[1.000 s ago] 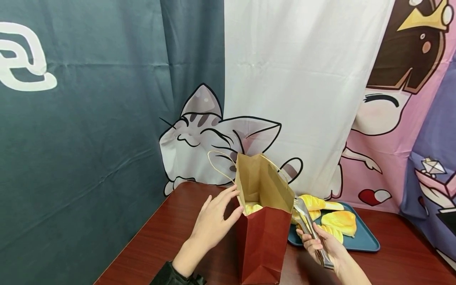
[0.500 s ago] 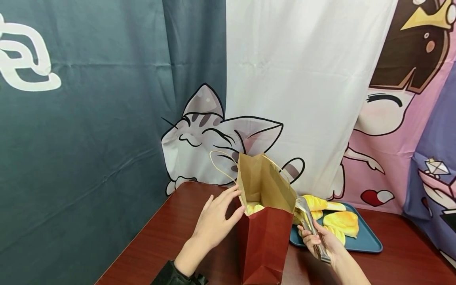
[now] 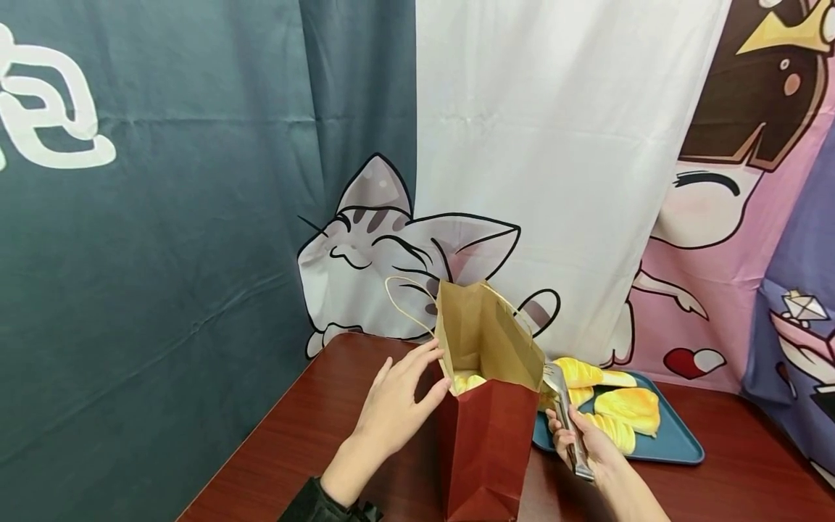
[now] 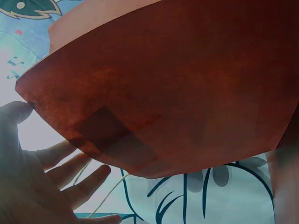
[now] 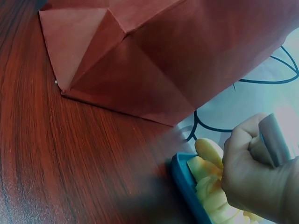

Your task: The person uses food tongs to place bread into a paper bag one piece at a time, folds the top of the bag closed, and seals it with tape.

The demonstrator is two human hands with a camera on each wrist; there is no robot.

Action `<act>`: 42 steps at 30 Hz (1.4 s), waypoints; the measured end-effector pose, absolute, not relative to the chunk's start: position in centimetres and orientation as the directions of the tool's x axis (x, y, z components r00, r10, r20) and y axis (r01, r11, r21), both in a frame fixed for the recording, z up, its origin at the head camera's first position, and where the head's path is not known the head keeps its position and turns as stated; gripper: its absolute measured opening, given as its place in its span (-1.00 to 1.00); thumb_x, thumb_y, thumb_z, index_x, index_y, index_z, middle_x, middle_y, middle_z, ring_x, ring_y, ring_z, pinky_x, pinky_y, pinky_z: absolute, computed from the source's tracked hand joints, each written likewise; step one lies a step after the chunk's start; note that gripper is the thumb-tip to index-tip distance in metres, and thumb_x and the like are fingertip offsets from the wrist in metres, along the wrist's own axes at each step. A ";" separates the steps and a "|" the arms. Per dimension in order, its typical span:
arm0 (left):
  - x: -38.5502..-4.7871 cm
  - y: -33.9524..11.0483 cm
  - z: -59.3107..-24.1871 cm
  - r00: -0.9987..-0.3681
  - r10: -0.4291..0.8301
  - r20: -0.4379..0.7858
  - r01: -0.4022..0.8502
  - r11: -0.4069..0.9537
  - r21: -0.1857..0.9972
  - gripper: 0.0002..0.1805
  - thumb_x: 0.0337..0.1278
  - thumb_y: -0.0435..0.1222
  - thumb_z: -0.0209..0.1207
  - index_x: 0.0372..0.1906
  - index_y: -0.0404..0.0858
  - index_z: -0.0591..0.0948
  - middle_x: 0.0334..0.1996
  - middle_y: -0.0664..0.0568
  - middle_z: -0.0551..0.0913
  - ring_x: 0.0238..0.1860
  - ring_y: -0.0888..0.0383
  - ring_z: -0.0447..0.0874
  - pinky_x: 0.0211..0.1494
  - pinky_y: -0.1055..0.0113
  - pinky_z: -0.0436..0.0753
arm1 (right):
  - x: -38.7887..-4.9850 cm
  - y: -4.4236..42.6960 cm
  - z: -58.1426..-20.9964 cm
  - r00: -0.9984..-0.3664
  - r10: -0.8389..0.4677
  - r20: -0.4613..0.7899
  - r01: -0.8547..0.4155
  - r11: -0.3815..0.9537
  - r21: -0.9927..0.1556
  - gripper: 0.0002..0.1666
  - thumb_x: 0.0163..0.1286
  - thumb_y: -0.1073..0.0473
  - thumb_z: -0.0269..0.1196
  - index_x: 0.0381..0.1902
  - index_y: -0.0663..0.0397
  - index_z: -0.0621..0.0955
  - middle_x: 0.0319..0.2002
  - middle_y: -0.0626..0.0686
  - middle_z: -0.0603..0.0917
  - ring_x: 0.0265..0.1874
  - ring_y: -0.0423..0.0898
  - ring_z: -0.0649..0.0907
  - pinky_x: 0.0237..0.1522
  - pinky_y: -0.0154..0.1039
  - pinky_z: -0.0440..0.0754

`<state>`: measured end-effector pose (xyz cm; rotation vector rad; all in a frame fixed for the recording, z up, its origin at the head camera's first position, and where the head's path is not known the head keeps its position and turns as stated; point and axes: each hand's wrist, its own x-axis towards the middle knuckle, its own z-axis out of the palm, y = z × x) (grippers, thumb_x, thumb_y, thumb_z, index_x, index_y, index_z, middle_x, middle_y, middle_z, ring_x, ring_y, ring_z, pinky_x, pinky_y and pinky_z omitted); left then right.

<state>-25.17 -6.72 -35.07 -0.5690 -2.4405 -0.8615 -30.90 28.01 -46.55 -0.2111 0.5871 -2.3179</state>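
Note:
A red paper bag (image 3: 489,442) stands upright on the table with its top open and tan lining showing. Yellow bread (image 3: 468,381) is partly visible inside. At the bag's left rim is my left hand (image 3: 394,402), its thumb and spread fingers against the paper edge; the left wrist view shows the thumb (image 4: 17,112) at the bag's corner. My right hand (image 3: 587,441) grips metal tongs (image 3: 566,417) to the right of the bag. The tongs' tips are over the left end of the blue tray (image 3: 678,438); whether they hold bread is hidden.
Several bread pieces lie on the tray, among them a flat golden bun (image 3: 629,411) and a ridged roll (image 3: 613,433). Behind the table (image 3: 280,435) hangs a printed curtain (image 3: 541,145). A thin cord handle (image 3: 398,308) sticks out left of the bag.
My right hand has shifted left, and the tongs stand slightly more upright beside the bag. My left hand keeps its place at the rim. The head view has drifted slightly.

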 end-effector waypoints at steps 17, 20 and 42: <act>-25.2 -6.6 -35.3 -0.800 0.213 0.561 0.517 0.719 0.465 -0.47 0.35 0.11 0.06 0.30 0.00 0.54 0.43 0.26 0.42 0.45 0.21 0.38 0.54 -0.24 0.16 | -28.9 28.9 -46.2 -0.804 -0.595 0.027 0.461 -0.651 -0.602 -0.26 0.58 -0.09 -0.50 -0.04 0.06 0.62 -0.33 -0.04 0.43 -0.49 -0.35 0.11 -0.47 -0.56 0.30; -25.3 -6.6 -35.2 -0.797 0.212 0.566 0.519 0.721 0.460 -0.48 0.36 0.11 0.07 0.30 0.01 0.54 0.43 0.26 0.42 0.44 0.21 0.39 0.54 -0.24 0.17 | -28.3 29.1 -45.6 -0.826 -0.563 0.019 0.423 -0.643 -0.639 -0.30 0.61 -0.07 -0.46 -0.04 0.03 0.63 -0.33 -0.05 0.42 -0.49 -0.34 0.12 -0.49 -0.55 0.31; -25.4 -6.6 -35.3 -0.795 0.218 0.566 0.521 0.724 0.452 -0.47 0.38 0.09 0.06 0.33 -0.01 0.52 0.43 0.23 0.43 0.44 0.18 0.40 0.53 -0.24 0.18 | -23.8 27.6 -39.2 -0.899 -0.430 0.077 0.107 -0.388 -0.915 -0.58 0.66 -0.09 -0.23 0.14 -0.23 0.54 -0.36 -0.11 0.53 -0.56 -0.34 0.40 -0.48 -0.54 0.51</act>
